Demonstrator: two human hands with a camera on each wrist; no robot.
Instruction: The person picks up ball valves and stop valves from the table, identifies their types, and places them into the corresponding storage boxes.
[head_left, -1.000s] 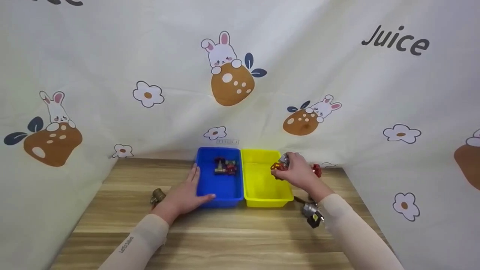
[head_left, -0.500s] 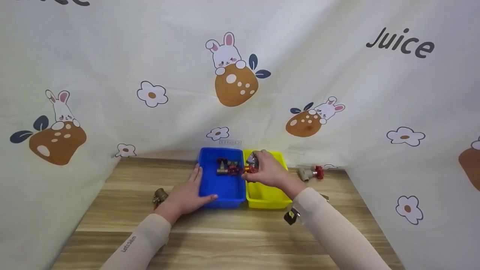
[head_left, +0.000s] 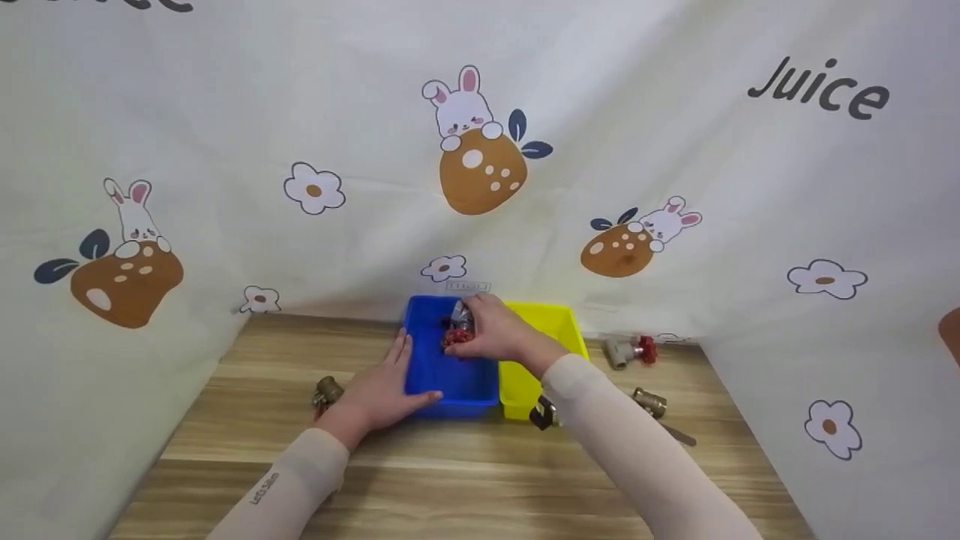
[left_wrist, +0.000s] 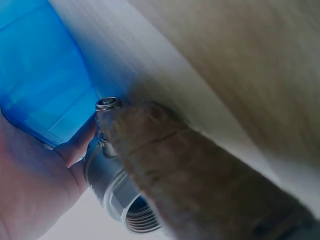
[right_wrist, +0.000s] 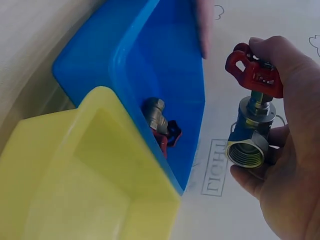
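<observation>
My right hand [head_left: 499, 330] grips a metal gate valve [right_wrist: 250, 125] with a red handwheel, its threaded opening facing the camera in the right wrist view. In the head view hand and valve are over the blue bin [head_left: 450, 409]. Other valves [right_wrist: 156, 117], with red and dark handwheels, lie in this bin. Against the bin's left side rests my left hand [head_left: 379, 386], fingers straight and thumb over the front rim. Beside the left wrist lies a ball valve [head_left: 328, 391]; its threaded body [left_wrist: 117, 182] appears large in the left wrist view.
A yellow bin [head_left: 544, 322] stands against the blue bin's right side. Right of it lie a grey valve [head_left: 630, 351] with a red handwheel and a brass valve [head_left: 649, 403]. A black-handled valve [head_left: 544, 412], partly under the right sleeve, is at its front.
My right hand has carried the red-handled gate valve leftward, from over the yellow bin to over the blue bin. My left hand stays at the blue bin's side.
</observation>
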